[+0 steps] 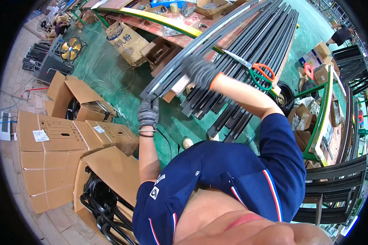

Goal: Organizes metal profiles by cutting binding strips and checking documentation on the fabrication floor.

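Note:
My left hand (148,113), in a grey knit glove, has its fingers closed at the near end of a long dark grey profile (164,79). A thin black strip (166,138) hangs beside that hand toward the floor. My right hand (202,72), gloved alike with an orange cuff, is over the same profile farther along; motion blurs its fingers. To the right of it, scissors (253,67) with orange and green handles lie on a stack of long black profiles (249,45).
Workbench (184,40) with small boxes of parts stands behind. A paper sack (126,43) and cardboard box (157,51) sit below it. At left are large cartons (57,143) and an open box of black coiled strip (98,196). A green-framed rack (323,118) stands right.

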A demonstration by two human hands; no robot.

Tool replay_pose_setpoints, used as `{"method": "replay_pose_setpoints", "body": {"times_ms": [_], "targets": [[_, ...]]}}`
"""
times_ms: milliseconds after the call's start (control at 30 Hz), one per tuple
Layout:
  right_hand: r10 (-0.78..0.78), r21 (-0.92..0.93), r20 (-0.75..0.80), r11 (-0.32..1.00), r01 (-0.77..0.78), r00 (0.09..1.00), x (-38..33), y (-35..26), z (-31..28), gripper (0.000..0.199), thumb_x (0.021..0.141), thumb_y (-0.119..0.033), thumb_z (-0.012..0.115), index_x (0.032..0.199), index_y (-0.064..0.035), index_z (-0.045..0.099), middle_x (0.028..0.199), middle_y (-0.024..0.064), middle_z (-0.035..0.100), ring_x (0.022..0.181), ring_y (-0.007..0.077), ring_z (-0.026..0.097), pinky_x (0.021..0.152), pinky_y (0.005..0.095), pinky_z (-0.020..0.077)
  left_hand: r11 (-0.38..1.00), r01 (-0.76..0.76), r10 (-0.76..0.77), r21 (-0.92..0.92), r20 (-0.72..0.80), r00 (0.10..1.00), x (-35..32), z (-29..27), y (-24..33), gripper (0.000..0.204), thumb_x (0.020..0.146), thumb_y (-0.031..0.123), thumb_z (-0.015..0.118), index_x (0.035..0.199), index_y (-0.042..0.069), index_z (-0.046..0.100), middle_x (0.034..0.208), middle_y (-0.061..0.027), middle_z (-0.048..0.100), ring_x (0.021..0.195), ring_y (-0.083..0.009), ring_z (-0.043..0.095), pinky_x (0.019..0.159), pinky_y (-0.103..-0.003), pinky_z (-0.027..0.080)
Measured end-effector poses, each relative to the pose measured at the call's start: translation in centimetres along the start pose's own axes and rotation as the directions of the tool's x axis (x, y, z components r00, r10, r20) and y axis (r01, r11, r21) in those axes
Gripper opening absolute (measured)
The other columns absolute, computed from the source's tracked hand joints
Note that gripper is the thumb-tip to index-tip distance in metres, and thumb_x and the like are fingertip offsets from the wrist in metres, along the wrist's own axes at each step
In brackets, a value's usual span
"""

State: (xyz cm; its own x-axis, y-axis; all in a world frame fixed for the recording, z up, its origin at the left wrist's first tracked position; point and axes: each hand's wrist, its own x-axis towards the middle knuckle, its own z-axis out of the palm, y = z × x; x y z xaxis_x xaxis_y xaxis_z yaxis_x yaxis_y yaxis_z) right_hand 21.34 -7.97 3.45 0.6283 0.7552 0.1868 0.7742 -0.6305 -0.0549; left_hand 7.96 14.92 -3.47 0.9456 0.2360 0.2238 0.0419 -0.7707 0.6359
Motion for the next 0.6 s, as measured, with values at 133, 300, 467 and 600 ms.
{"method": "replay_pose_setpoints", "body": {"times_ms": [133, 300, 467, 600], "targets": [[-0.050, 0.018, -0.208, 0.998, 0.055, 0.977, -1.2, -3.1, 6.6, 0.032, 0.078, -0.026, 0.048, 0.100, -0.0053, 0.058, 0.105, 0.0140, 0.056, 0.095, 0.0307, 0.054, 0.084, 0.0405, 0.0414, 0.982, -0.107, 0.102, 0.157, 0.040, 0.994, 1.3, -0.5, 2.4, 0.016, 0.081, 0.020, 0.057, 0.090, 0.007, 0.060, 0.088, -0.0174, 0.061, 0.084, -0.0353, 0.057, 0.074, -0.042, 0.045], [0.157, -0.216, 0.049, 0.966, -0.143, 0.986, -0.8, 0.5, 3.9, 0.034, 0.075, -0.027, 0.052, 0.102, -0.0077, 0.061, 0.109, 0.0129, 0.058, 0.101, 0.0287, 0.054, 0.089, 0.0433, 0.0391, 0.984, -0.040, 0.019, 0.176, 0.119, 0.993, 2.2, 0.9, 1.9, 0.022, 0.081, 0.021, 0.056, 0.098, 0.008, 0.059, 0.092, -0.0201, 0.060, 0.086, -0.0365, 0.057, 0.076, -0.043, 0.045], [0.356, -0.273, 0.187, 0.914, -0.300, 0.915, 0.8, 5.5, -0.4, 0.025, 0.070, -0.023, 0.056, 0.087, -0.0085, 0.066, 0.093, 0.0126, 0.063, 0.087, 0.0293, 0.059, 0.070, 0.0442, 0.0461, 0.983, -0.185, 0.185, -0.006, 0.058, 0.981, 1.9, 1.3, 0.5, 0.022, 0.081, 0.020, 0.056, 0.099, 0.008, 0.059, 0.091, -0.0208, 0.060, 0.086, -0.0378, 0.056, 0.076, -0.042, 0.045], [-0.009, -0.161, -0.151, 0.987, -0.016, 0.988, 0.3, -0.9, 2.0, 0.024, 0.068, -0.030, 0.056, 0.073, -0.0092, 0.067, 0.078, 0.0113, 0.064, 0.074, 0.0273, 0.060, 0.065, 0.0413, 0.0450, 0.976, -0.151, 0.137, 0.155, 0.096, 0.986, 2.8, 1.3, 1.6, 0.021, 0.082, 0.020, 0.054, 0.097, 0.007, 0.059, 0.089, -0.0206, 0.060, 0.085, -0.0380, 0.056, 0.076, -0.044, 0.045]]}}
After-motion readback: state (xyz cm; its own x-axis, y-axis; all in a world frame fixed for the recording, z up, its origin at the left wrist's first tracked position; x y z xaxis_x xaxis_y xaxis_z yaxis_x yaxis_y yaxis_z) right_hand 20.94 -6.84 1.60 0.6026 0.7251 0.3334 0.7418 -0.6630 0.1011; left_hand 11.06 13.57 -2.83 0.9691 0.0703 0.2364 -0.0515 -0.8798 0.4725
